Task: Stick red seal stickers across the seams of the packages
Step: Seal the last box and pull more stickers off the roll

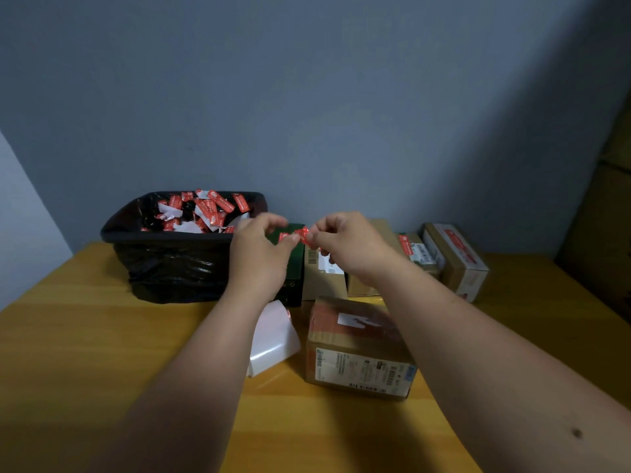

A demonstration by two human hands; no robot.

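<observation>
Both hands are raised above the table and meet over a small red seal sticker (301, 234). My left hand (260, 248) pinches its left end and my right hand (342, 245) pinches its right end. Below them stands a dark green box (294, 268). A brown cardboard package (358, 349) with a shipping label and a red-and-white patch on top lies nearer to me. More cardboard packages (456, 259) with red stickers sit at the back right. A white stack of sticker backing (275, 336) lies under my left forearm.
A black bin lined with a black bag (170, 247) at the back left holds several torn red and white sticker scraps. The wooden table (85, 336) meets a blue-grey wall behind. Stacked cartons rise at the far right edge.
</observation>
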